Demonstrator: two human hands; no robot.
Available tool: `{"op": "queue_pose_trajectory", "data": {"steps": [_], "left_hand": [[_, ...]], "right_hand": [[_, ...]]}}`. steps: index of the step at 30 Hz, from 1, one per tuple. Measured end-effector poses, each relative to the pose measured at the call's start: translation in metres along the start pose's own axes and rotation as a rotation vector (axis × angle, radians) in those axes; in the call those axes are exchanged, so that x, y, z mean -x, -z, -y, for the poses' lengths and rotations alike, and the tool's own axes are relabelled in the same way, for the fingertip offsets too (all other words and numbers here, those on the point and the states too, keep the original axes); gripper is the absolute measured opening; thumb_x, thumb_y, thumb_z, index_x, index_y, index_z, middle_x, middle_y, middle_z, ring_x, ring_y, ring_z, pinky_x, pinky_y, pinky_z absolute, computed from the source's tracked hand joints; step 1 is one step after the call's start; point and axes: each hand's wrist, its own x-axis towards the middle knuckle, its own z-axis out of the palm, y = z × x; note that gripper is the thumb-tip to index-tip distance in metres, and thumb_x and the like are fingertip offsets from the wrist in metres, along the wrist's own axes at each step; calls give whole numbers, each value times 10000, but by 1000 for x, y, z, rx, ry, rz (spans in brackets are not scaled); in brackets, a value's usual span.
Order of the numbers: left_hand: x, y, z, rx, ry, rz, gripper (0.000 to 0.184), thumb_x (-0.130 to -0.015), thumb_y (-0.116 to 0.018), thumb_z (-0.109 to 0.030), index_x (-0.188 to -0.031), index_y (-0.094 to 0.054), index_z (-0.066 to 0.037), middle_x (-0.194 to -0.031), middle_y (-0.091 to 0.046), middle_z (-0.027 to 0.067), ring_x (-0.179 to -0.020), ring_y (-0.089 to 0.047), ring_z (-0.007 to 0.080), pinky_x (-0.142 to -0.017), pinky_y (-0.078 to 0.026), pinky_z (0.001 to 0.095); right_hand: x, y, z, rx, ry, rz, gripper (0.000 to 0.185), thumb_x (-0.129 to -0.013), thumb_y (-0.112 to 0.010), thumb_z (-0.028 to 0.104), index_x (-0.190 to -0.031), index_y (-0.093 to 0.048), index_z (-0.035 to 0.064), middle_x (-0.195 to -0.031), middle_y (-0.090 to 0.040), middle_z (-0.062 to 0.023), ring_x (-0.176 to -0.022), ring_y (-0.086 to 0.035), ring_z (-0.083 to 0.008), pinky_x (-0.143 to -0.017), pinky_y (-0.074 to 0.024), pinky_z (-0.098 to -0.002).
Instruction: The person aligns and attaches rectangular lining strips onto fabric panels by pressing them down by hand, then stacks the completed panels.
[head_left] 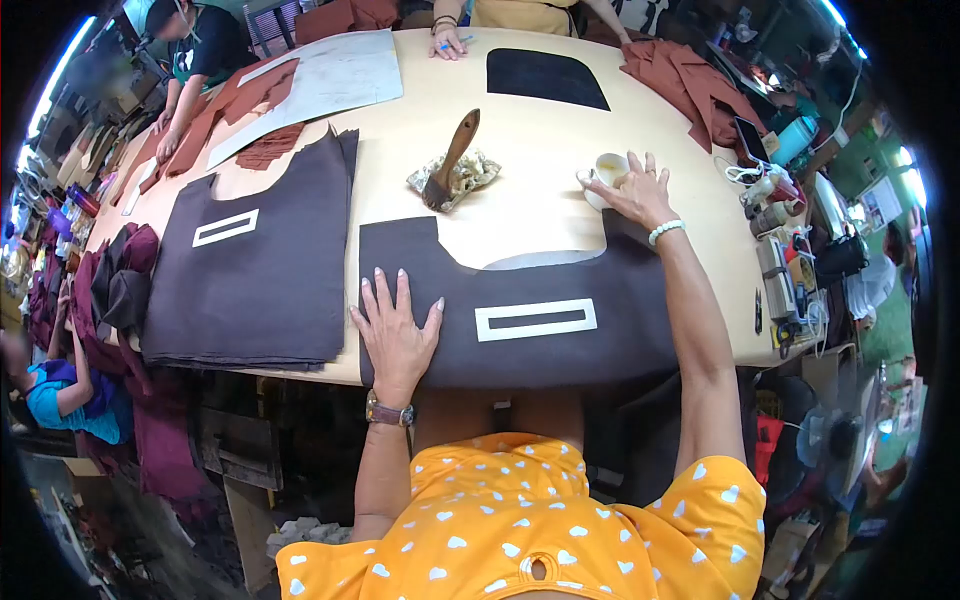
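Observation:
My left hand lies flat, fingers spread, on the left side of a dark brown cloth panel with a cut-out top edge. On this panel is a white rectangular frame-shaped strip. My right hand is at the panel's upper right corner, fingers apart, right beside a small white cup-like item. Its thumb crosses in front of that item; whether it grips it is unclear. Farther forward, a wooden-handled brush rests with its bristles down on a crumpled, stained wad.
A stack of similar dark panels with a white frame strip lies left. Beyond are a grey-white sheet, a black piece and rust-coloured cloth. Co-workers' hands are at the far edge. A phone and bottle stand right.

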Motion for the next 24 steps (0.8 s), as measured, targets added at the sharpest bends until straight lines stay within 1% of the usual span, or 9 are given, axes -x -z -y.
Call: {"op": "queue_pose_trajectory", "data": {"steps": [2,5,6,12,15,16,18,21,24], "left_hand": [[-2,1,0,-8,-7,-13,634,-837,-542,-456,-1313,-439,-50,-1380,-344,235,-1284,-290,406,-1017,-213,587],[0,2,-2,-28,-6,6,633,-839,-540,-457,-1311,-441,-47,-1377,-345,239,-1280,-298,403,-1015,-217,589],[0,2,-1,-32,-9,-2,634,-840,-538,-459,-1310,-441,-46,-1377,-346,237,-1279,-301,401,-1015,-218,589],[3,-3,2,-44,-6,-25,635,-845,-524,-473,-1307,-443,-45,-1379,-352,222,-1278,-308,395,-1014,-224,587],[1,-4,0,-71,12,-16,645,-850,-506,-490,-1314,-434,-47,-1385,-349,214,-1284,-304,386,-1016,-222,587],[1,-7,1,-82,15,-24,657,-853,-494,-504,-1323,-423,-50,-1390,-345,209,-1285,-303,382,-1018,-222,587],[2,-8,2,-91,18,-18,661,-856,-488,-511,-1326,-419,-52,-1394,-343,205,-1287,-301,381,-1019,-220,590],[2,-7,0,-107,27,-27,658,-858,-487,-508,-1324,-423,-46,-1385,-356,207,-1288,-300,380,-1019,-229,587],[2,-5,-1,-114,42,-22,657,-862,-483,-507,-1323,-424,-42,-1383,-358,206,-1291,-299,380,-1017,-235,589]], "right_hand": [[7,12,1,-38,13,-103,486,-738,-605,501,-1035,-690,126,-1432,-300,-177,-1352,-173,-397,-1052,-109,-625],[23,9,-14,0,58,-239,289,-738,-606,281,-966,-702,130,-1416,-328,-171,-1345,-185,-410,-1047,-127,-629],[29,7,-15,30,83,-247,226,-726,-559,120,-902,-702,134,-1405,-348,-163,-1339,-206,-410,-1044,-144,-631],[53,16,-5,24,120,-140,307,-672,-491,-28,-862,-680,122,-1389,-368,-150,-1327,-249,-388,-1041,-188,-601],[88,15,4,-245,233,-114,295,-659,-479,-45,-839,-663,101,-1367,-390,-158,-1312,-281,-371,-1050,-220,-539],[108,10,7,-298,296,-180,331,-646,-455,-62,-856,-655,98,-1343,-411,-172,-1295,-310,-358,-1054,-237,-487],[152,-3,15,-410,303,-210,375,-629,-437,-76,-889,-649,91,-1321,-424,-198,-1285,-330,-355,-1054,-248,-465],[193,-32,16,-682,185,-96,532,-635,-390,-97,-1072,-637,80,-1333,-392,-255,-1273,-351,-381,-1067,-266,-403],[211,-50,21,-728,135,-137,588,-643,-365,-104,-1131,-623,99,-1336,-395,-254,-1268,-362,-383,-1069,-266,-386]]}}
